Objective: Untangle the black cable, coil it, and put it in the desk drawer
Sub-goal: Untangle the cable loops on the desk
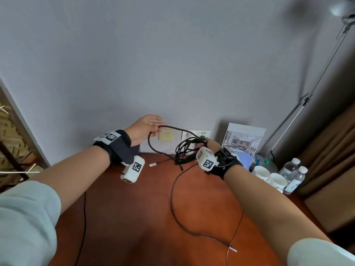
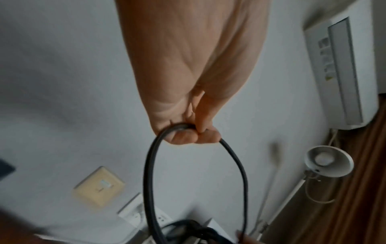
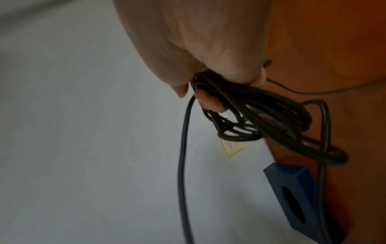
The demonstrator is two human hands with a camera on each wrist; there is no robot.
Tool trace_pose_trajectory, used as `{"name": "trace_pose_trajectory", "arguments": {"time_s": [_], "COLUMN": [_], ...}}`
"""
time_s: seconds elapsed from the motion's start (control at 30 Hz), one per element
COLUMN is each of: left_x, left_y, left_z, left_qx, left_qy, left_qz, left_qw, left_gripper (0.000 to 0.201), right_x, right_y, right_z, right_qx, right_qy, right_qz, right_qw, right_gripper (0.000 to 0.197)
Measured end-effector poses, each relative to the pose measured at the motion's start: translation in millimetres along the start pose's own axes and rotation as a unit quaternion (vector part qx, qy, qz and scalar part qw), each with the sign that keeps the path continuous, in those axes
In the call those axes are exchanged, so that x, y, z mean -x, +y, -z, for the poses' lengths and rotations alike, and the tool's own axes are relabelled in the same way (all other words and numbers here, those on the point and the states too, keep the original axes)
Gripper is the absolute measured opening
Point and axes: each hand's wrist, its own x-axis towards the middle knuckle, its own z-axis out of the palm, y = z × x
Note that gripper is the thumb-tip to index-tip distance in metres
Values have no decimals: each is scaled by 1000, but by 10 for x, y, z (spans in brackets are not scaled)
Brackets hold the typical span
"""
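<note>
Your right hand point(image 1: 208, 144) gripped the bunched cable point(image 1: 185, 150); your left hand point(image 1: 143, 129) pinched one loop. It looked limp and light, best held at the bundle.

Black cable point(image 1: 183, 150), red-brown desk point(image 1: 138, 212), grey wall point(image 1: 153, 64), beige socket plate point(image 1: 165, 135), navy box point(image 3: 296, 194).
</note>
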Motion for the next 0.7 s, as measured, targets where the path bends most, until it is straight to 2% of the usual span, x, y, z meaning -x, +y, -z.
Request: {"name": "trace_pose_trajectory", "arguments": {"time_s": [0.1, 0.2, 0.23, 0.33, 0.4, 0.47, 0.5, 0.57, 0.63, 0.7], "left_x": [52, 72, 54, -26, -108, -168, -165, -160, -95, -47], "left_y": [-49, -91, -96, -68, -48, -24, -8, 1, 24, 3], "left_z": [93, -49, -130, -426, -582, -651, -648, -548, -370, -119], "left_qx": [-95, -265, -297, -326, -395, -444, -430, -348, -244, -199], "left_qy": [-16, -71, -81, -78, -58, -18, -4, 13, 37, 71], "left_qz": [64, 100, 95, 53, -5, -62, -83, -102, -86, -63], "left_qw": [993, 956, 947, 941, 917, 894, 899, 932, 965, 975], "left_gripper": [31, 24, 25, 20, 25, 29, 27, 26, 29, 31], "right_x": [36, 106, 120, 153, 174, 153, 132, 78, 9, -44], "right_y": [-74, -56, -35, 61, 102, 86, 56, -31, -115, -150], "right_z": [-18, -152, -219, -400, -477, -520, -518, -446, -277, -111], "right_qx": [-6, 35, 48, 113, 140, 117, 104, 70, 40, 25], "right_qy": [-10, -31, -37, -62, -88, -91, -83, -66, -57, -49], "right_qz": [20, 48, 55, 77, 86, 91, 91, 82, 58, 49], "right_qw": [1000, 998, 997, 989, 982, 985, 987, 992, 996, 997], "right_gripper": [40, 42, 42, 41, 40, 38, 38, 38, 42, 44]}}
